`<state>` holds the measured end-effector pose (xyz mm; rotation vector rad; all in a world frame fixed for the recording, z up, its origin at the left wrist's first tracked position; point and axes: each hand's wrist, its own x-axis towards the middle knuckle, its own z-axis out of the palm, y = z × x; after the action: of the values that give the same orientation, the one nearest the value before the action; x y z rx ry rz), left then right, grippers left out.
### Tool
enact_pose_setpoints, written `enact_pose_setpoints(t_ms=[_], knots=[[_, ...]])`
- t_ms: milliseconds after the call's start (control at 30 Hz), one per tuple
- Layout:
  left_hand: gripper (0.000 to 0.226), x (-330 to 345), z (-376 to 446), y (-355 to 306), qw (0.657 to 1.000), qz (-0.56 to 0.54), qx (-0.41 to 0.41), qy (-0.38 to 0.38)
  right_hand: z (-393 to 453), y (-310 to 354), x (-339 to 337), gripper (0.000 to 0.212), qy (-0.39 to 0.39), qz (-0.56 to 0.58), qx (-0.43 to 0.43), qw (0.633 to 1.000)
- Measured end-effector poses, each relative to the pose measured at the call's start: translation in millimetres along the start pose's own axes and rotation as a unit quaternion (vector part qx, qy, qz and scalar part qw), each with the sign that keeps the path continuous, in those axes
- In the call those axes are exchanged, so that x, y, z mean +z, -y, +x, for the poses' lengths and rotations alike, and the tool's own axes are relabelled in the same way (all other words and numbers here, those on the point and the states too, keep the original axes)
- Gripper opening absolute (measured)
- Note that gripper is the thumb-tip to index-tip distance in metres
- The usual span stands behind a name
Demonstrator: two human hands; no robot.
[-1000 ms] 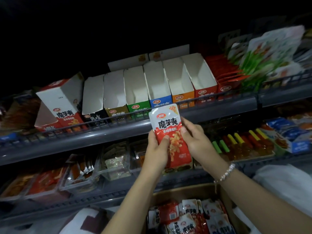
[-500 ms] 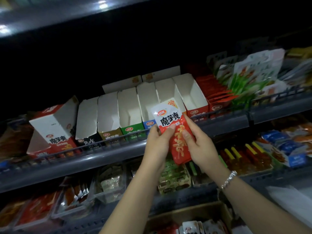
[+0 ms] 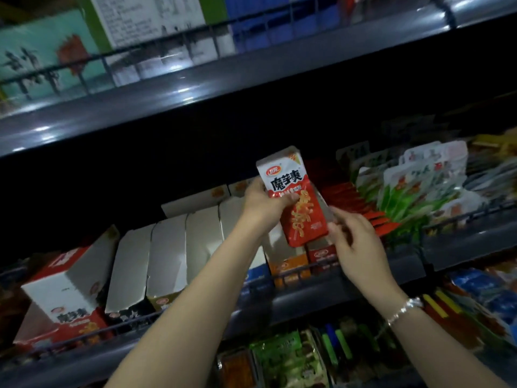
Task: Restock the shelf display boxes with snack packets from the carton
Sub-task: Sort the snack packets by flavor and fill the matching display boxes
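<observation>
Left hand: the left hand [image 3: 264, 204] is raised at the end of a bare forearm that runs from 7 o'clock at the bottom edge up toward the middle; its fingers wrap behind the snack packet [image 3: 293, 196] and the thumb presses across the front, just under the printed name.
Right hand: the right hand [image 3: 356, 242] sits at 4 o'clock from the packet, wrist bent and back of the hand toward the camera, its fingers loosely curled near the packet's lower right edge; motion blur hides whether they touch it, and they hold nothing that I can see.
Bracelet: a beaded bracelet [image 3: 404, 309] circles the right wrist.
Snack packet: red and white, held upright with a slight tilt, top corner toward 12 o'clock, hanging over the back of the display boxes.
Display boxes: a row of open-topped display boxes [image 3: 173, 256] stands side by side on the middle shelf [image 3: 307, 301] behind its wire rail; the packet's lower end hangs above the orange-fronted box [image 3: 289, 268] and the red-fronted box [image 3: 324, 254] at the row's right end.
Tilted box: at 8 o'clock a larger red and white box [image 3: 65, 289] leans over at the left end of the row.
Neighbours: at 3 o'clock, green and white pouches [image 3: 419, 189] stand in a packed row.
Lower shelf: at 6 o'clock, green packets [image 3: 285, 359] lie in trays.
</observation>
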<state>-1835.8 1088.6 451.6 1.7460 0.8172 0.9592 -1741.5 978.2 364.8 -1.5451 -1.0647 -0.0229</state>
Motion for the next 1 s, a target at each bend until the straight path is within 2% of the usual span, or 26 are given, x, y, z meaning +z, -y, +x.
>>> enact_pose_setpoints(t_ms=[133,400,533,667,767,867,1000], knots=[[0.031,9,30,-7,1.000,0.027,0.011,-0.008,-4,-17,3,0.036,0.006,-0.038,-0.008,0.999],[0.031,25,50,6,1.000,0.007,-0.002,0.009,-8,-33,9,0.024,-0.018,-0.071,-0.033,0.997],[0.041,31,51,14,0.999,0.049,0.018,0.015,-12,-39,14,0.025,-0.003,-0.098,-0.063,0.993],[0.025,32,51,29,0.996,0.084,0.007,0.026,-15,-48,20,0.022,0.013,-0.144,-0.104,0.984],[0.023,34,56,39,0.991,0.128,0.004,0.038,-16,-50,21,0.018,0.000,-0.142,-0.122,0.982],[0.020,37,61,44,0.983,0.174,-0.013,0.049,-17,-48,21,0.025,-0.007,-0.148,-0.142,0.979],[0.029,35,68,57,0.970,0.234,-0.036,0.046,-18,-48,22,0.036,-0.005,-0.161,-0.161,0.974]])
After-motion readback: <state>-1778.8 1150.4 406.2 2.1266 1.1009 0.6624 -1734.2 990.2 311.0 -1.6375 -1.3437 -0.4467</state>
